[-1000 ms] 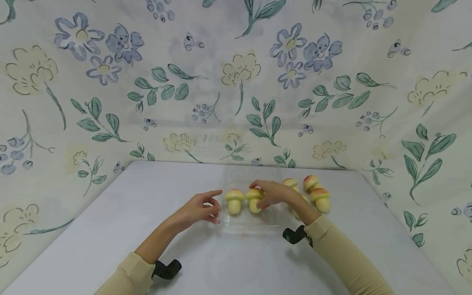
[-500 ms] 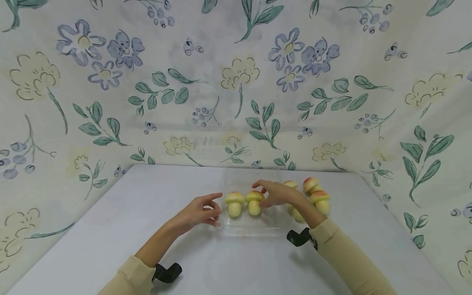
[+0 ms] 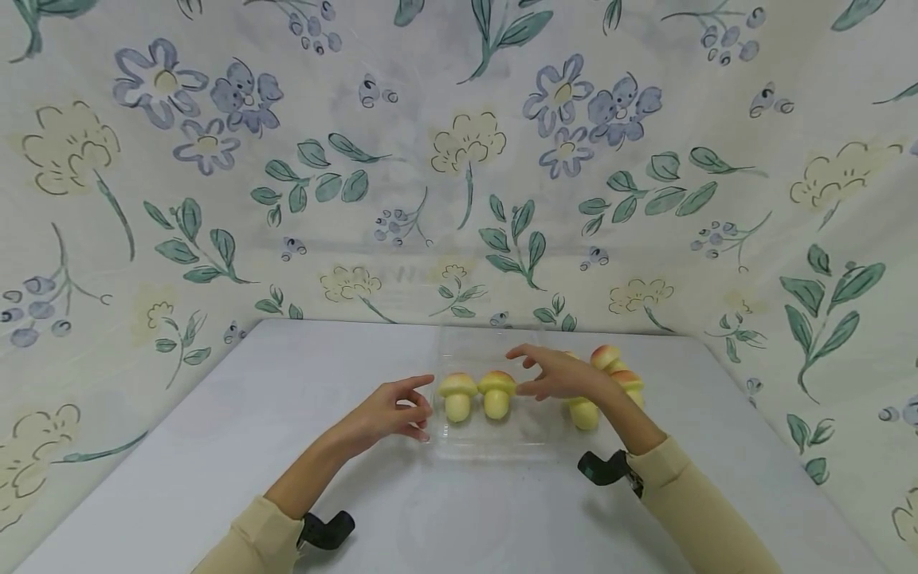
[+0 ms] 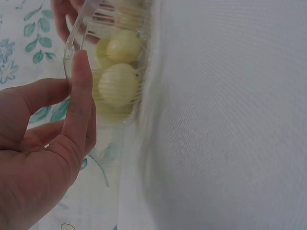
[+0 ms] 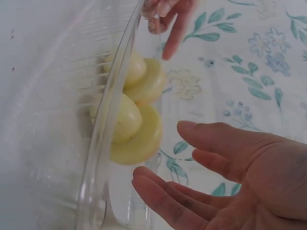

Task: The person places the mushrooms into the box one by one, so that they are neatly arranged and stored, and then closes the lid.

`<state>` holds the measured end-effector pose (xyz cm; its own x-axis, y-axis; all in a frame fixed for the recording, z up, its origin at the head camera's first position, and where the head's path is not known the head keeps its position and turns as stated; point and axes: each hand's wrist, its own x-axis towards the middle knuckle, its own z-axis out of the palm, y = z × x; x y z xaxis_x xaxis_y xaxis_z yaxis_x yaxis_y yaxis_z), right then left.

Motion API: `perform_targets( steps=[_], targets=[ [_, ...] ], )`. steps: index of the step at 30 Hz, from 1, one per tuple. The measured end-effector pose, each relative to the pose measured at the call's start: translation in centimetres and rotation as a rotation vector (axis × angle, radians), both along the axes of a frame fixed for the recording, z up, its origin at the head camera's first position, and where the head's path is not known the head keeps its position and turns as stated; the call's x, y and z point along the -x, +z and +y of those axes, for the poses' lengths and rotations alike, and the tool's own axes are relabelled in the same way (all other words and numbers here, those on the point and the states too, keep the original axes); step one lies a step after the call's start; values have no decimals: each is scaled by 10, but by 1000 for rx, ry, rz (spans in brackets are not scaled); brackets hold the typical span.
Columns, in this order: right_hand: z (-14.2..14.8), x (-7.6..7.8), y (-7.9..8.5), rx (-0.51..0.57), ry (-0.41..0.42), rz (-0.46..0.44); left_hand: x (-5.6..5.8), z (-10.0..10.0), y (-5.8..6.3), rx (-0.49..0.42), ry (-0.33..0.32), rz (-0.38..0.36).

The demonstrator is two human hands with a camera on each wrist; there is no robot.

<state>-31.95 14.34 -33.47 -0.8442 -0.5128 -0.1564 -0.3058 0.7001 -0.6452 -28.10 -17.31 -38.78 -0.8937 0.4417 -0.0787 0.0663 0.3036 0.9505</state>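
Observation:
Two toy mushrooms with yellow stems and reddish-yellow caps, a left one (image 3: 457, 397) and a right one (image 3: 496, 395), lie side by side in a clear plastic box (image 3: 488, 451). My left hand (image 3: 390, 408) is at the box's left side, its fingertips at the rim (image 4: 70, 52) without a visible grip around it. To the right of the right mushroom, my right hand (image 3: 555, 375) hovers over the box, holding nothing. The right wrist view shows its thumb and fingers (image 5: 168, 203) spread apart, with a gap to the nearest mushroom (image 5: 136, 136).
More toy mushrooms (image 3: 627, 383) lie in a group on the white table (image 3: 323, 351) to the right of the box, partly hidden by my right forearm. A flowered cloth (image 3: 402, 199) hangs behind the table. Black wrist cameras (image 3: 602, 469) stick out from both sleeves.
My right hand has let go of the right mushroom and moved to the right, away from it. That mushroom stays in the box. The left hand keeps its place at the box's left side.

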Motion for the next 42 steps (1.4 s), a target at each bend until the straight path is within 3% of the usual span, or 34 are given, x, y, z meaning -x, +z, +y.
perform_targets(
  steps=[12,22,30,35,42],
  targets=[
    [25,-13,1,126,-11,101,-4,-1,2,-7,-13,7],
    [48,-26,5,122,-36,191,-5,-1,1,-13,-12,5],
    [70,-25,1,107,-73,242,-2,0,-2,-14,-17,-1],
    [82,-28,-1,116,-49,279,2,0,-2,-18,-23,-5],
    [95,-28,-4,89,-66,280,1,-2,-1,-16,-21,-11]
  ],
)
